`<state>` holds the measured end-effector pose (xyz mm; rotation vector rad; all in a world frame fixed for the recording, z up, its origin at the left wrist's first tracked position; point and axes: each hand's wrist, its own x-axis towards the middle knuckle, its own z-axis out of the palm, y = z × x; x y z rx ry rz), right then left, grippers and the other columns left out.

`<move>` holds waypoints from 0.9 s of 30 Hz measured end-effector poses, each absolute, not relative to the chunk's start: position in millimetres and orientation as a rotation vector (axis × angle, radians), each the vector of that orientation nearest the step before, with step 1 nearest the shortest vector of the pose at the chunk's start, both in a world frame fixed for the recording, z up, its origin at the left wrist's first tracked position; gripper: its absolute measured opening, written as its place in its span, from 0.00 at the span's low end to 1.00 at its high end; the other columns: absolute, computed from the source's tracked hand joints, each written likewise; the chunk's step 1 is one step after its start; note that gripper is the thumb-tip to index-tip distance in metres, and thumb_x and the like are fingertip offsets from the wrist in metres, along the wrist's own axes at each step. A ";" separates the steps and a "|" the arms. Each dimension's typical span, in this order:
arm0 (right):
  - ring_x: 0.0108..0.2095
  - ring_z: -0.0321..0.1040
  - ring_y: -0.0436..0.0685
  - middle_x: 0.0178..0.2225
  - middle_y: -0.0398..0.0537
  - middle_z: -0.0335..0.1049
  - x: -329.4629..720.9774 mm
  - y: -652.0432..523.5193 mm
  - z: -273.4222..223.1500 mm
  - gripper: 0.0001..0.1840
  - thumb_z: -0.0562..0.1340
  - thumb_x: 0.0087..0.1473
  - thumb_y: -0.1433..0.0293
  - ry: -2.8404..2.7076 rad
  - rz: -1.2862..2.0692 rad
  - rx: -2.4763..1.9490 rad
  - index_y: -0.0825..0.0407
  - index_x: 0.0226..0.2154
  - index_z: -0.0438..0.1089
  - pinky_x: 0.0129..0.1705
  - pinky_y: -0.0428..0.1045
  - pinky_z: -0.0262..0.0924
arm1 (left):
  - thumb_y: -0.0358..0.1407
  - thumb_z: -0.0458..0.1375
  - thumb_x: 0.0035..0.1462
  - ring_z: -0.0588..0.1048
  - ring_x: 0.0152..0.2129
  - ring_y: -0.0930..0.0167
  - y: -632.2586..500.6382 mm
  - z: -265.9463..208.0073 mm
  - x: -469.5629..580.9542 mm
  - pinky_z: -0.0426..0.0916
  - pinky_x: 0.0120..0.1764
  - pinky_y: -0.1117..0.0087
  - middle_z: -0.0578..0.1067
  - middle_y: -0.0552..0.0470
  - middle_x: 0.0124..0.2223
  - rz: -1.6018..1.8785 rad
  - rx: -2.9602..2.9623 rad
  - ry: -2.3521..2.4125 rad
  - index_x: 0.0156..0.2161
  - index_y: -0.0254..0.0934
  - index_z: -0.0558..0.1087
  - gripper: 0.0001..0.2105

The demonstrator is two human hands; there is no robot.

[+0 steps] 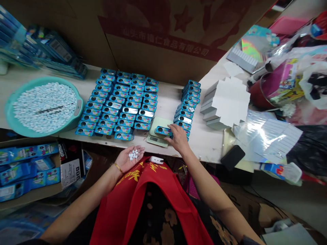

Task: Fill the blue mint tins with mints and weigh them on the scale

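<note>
My left hand [130, 158] is palm up with the fingers a little curled, cupping several small white candies [133, 154] beside the table's front edge. My right hand [178, 137] has thumb and fingers on the right end of a small blue tin [162, 130]. That tin lies on a pale, flat kitchen scale [153, 140] near the front edge. To the left of the scale, similar blue tins [109, 110] stand in several columns. A shorter column of blue tins [187, 98] runs behind my right hand, and one of them shows white candies on top.
A turquoise basin [12, 119] full of white candies stands at the left. A big cardboard box [153, 61] blocks the back. White cardboard blanks [230, 102], a black phone [233, 157] and plastic sheets lie right. An open carton [63, 163] with blue packs sits below left.
</note>
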<state>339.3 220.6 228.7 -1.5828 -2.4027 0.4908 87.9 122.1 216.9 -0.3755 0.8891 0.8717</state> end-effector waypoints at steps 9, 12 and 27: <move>0.47 0.55 0.63 0.49 0.55 0.59 339.3 220.1 227.6 0.26 0.59 0.48 0.63 -2.378 0.464 -1.561 0.53 0.50 0.58 0.45 0.57 0.53 | 0.30 0.48 0.54 0.71 0.42 0.63 122.3 217.6 89.4 0.65 0.44 0.61 0.74 0.39 0.42 0.871 -0.359 0.847 0.40 0.26 0.70 0.12; 0.46 0.56 0.62 0.46 0.55 0.61 338.0 215.8 233.4 0.23 0.58 0.49 0.63 -2.310 0.443 -1.540 0.54 0.48 0.60 0.45 0.57 0.53 | 0.30 0.48 0.54 0.70 0.43 0.63 123.5 217.2 89.9 0.64 0.45 0.61 0.74 0.39 0.42 0.872 -0.356 0.846 0.40 0.27 0.70 0.12; 0.36 0.59 0.54 0.34 0.51 0.65 271.1 170.4 246.6 0.11 0.52 0.54 0.73 -2.717 0.741 -0.945 0.56 0.40 0.65 0.39 0.49 0.57 | 0.31 0.50 0.55 0.74 0.27 0.71 144.0 227.6 125.3 0.67 0.40 0.63 0.74 0.48 0.27 0.775 -0.303 0.776 0.33 0.29 0.69 0.08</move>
